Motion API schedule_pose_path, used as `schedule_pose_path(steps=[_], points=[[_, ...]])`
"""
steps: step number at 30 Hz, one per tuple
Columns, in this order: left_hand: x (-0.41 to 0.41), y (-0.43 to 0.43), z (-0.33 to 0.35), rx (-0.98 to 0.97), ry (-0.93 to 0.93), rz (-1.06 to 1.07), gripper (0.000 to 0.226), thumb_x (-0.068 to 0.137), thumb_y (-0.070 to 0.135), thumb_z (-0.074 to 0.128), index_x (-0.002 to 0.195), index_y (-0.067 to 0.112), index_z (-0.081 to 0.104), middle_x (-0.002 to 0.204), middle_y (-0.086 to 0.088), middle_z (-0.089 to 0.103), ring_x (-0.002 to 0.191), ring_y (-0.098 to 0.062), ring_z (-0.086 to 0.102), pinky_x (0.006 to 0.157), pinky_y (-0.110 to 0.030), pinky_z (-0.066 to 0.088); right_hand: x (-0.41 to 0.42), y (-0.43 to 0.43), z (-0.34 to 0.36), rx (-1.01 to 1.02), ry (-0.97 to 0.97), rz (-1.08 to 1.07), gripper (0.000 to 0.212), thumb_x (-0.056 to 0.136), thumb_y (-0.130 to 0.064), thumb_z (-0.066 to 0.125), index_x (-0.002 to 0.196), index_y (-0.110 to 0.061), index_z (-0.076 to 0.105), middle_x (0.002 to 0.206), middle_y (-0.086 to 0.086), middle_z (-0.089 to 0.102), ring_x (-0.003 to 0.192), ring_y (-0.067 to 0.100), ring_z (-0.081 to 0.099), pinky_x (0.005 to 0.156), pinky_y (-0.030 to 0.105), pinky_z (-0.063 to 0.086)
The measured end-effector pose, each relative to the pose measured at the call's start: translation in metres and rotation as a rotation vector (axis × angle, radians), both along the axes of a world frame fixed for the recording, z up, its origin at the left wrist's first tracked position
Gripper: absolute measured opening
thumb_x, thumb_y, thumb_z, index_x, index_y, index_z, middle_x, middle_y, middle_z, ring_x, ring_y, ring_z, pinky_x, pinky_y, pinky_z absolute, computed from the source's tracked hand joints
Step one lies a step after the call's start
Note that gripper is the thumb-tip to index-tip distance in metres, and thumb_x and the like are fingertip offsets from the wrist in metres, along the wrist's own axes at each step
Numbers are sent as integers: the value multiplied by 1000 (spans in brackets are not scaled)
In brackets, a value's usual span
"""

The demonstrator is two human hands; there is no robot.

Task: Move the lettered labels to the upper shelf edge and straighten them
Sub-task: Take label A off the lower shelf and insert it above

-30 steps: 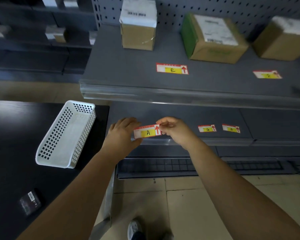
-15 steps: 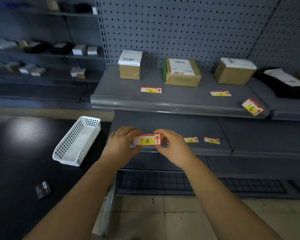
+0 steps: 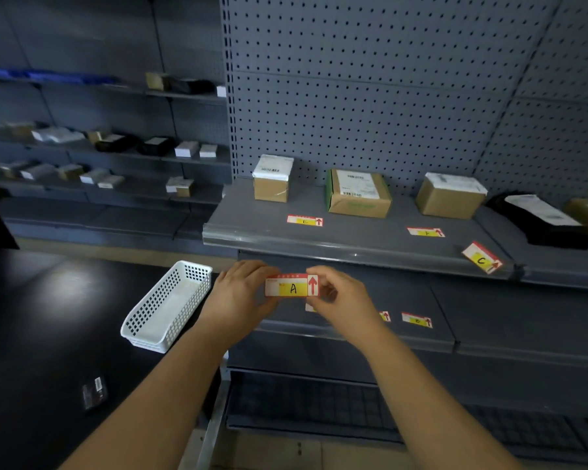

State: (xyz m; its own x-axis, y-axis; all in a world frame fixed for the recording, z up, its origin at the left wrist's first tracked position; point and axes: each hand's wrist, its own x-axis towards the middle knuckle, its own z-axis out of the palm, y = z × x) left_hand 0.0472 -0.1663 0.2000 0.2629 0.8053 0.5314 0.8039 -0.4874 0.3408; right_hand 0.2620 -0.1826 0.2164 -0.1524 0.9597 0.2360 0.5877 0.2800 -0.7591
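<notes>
The label marked A (image 3: 292, 285) is pinched level between my left hand (image 3: 238, 296) on its left end and my right hand (image 3: 342, 298) on its right end, just below the upper shelf edge (image 3: 319, 244). Label E (image 3: 305, 220) and label F (image 3: 426, 232) lie flat on the upper shelf. Label C (image 3: 482, 258) sits tilted at that shelf's front edge on the right. Label B (image 3: 417, 320) lies on the lower shelf, with another label (image 3: 385, 315) beside it partly hidden by my right wrist.
A white perforated basket (image 3: 167, 305) rests on the dark table at the left, with a small dark card (image 3: 95, 392) nearer me. Three cardboard boxes (image 3: 357, 194) and a black parcel (image 3: 540, 220) stand at the back of the upper shelf against the pegboard.
Both hands have lifted label A off the lower shelf edge, up toward the upper shelf. The view has tilted up, showing more pegboard and label C.
</notes>
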Motion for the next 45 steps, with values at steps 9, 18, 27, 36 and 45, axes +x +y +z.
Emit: schedule_pose_path(steps=[9, 18, 27, 36, 45], points=[[-26, 70, 22, 38, -46, 15, 41, 78, 34, 72, 115, 20, 61, 115, 2, 63, 107, -21, 56, 91, -41, 43, -31, 72, 29, -22, 77, -23, 40, 85, -16, 71, 118, -36, 63, 88, -12, 56, 85, 6, 57, 75, 16, 47], [-51, 97, -6, -23, -86, 43, 45, 75, 30, 75, 117, 22, 61, 115, -2, 63, 106, -26, 57, 89, -46, 47, -36, 112, 28, -57, 139, -91, 37, 91, -11, 63, 117, -36, 63, 94, -8, 60, 86, 9, 58, 72, 18, 45], [-41, 107, -25, 39, -20, 136, 41, 73, 37, 74, 108, 17, 66, 111, -2, 63, 106, -26, 56, 90, -45, 41, -40, 128, 26, -51, 92, -102, 36, 93, -12, 60, 124, -32, 60, 101, -6, 61, 88, 3, 58, 63, 9, 44], [-28, 127, -31, 12, 2, 213, 43, 74, 38, 74, 112, 22, 63, 116, 0, 58, 113, -26, 50, 94, -46, 37, -30, 145, 24, -8, 114, -62, 37, 92, -9, 62, 112, -40, 62, 95, -7, 61, 84, 6, 57, 69, 14, 44], [-13, 137, -37, 40, -27, 346, 44, 67, 47, 77, 101, 21, 64, 108, -2, 57, 107, -27, 46, 90, -45, 34, -27, 158, 21, 18, 133, -21, 45, 89, -5, 62, 104, -47, 61, 90, 4, 60, 75, 9, 53, 66, 17, 44]])
